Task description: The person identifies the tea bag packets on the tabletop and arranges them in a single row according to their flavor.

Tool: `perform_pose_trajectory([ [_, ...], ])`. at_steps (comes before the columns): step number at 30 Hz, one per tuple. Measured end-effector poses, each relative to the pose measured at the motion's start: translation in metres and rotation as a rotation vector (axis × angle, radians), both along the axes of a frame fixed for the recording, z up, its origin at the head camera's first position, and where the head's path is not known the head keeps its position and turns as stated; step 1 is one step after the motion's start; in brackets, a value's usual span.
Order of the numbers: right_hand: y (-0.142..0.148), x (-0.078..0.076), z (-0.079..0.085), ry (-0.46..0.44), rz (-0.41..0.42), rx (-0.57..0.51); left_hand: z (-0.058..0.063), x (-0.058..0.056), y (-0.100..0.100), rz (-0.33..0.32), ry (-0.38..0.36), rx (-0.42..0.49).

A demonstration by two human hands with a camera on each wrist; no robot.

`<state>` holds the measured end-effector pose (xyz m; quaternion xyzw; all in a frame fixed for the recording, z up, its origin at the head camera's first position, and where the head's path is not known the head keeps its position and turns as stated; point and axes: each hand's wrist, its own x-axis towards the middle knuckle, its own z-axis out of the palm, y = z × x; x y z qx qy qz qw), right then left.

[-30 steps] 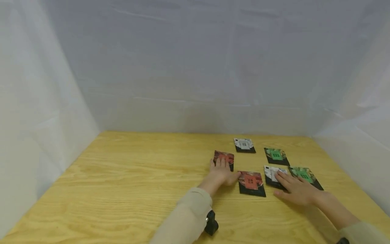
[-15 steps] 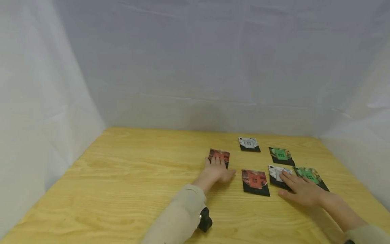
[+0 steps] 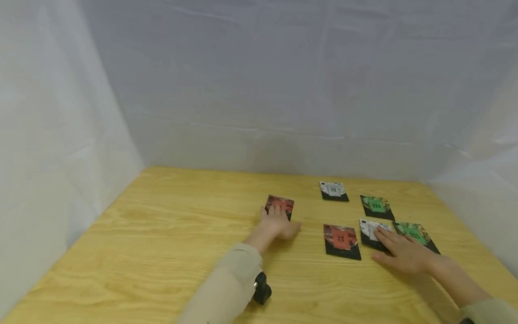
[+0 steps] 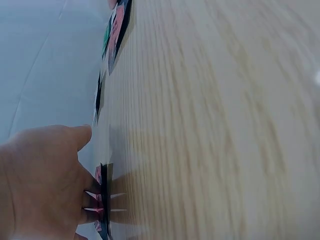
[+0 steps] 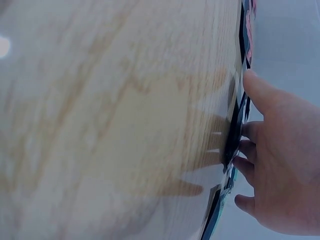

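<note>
My left hand (image 3: 274,223), palm down and fingers straight, lays its fingertips on a flat red and black packet (image 3: 285,203). In the left wrist view the fingers of that hand (image 4: 45,182) overlap the packet (image 4: 104,202), and the thumb stands apart. On the right, my right hand (image 3: 404,254) spreads its fingers over a white and black packet (image 3: 369,230) and the near edge of a green and black one (image 3: 417,231). From the right wrist, the fingertips of the hand (image 5: 292,160) reach a dark packet (image 5: 234,132) lying on the wood.
Between the hands lies another red packet (image 3: 341,240). Farther back are a second white packet (image 3: 333,191) and a second green one (image 3: 377,206). White sheeting (image 3: 259,90) encloses the wooden table (image 3: 162,234) at the back and both sides.
My left hand has slid the red packet leftward, away from the other packets. The right hand stays over the white packet. The head view has shifted slightly.
</note>
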<state>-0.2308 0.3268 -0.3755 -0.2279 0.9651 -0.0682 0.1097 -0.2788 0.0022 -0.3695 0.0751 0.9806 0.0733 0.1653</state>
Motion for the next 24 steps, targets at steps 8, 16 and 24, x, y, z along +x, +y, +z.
perform_pose_trajectory([
  [8, 0.006, 0.0, -0.004, 0.016, 0.0, 0.012, 0.001, 0.0, -0.029, 0.027, -0.005, 0.02],
  [16, 0.005, 0.0, -0.003, 0.012, -0.001, 0.01, 0.0, -0.002, -0.057, 0.044, -0.021, 0.015],
  [24, 0.002, 0.001, -0.004, 0.042, 0.01, 0.018, 0.004, 0.003, -0.081, 0.083, -0.028, 0.035],
])
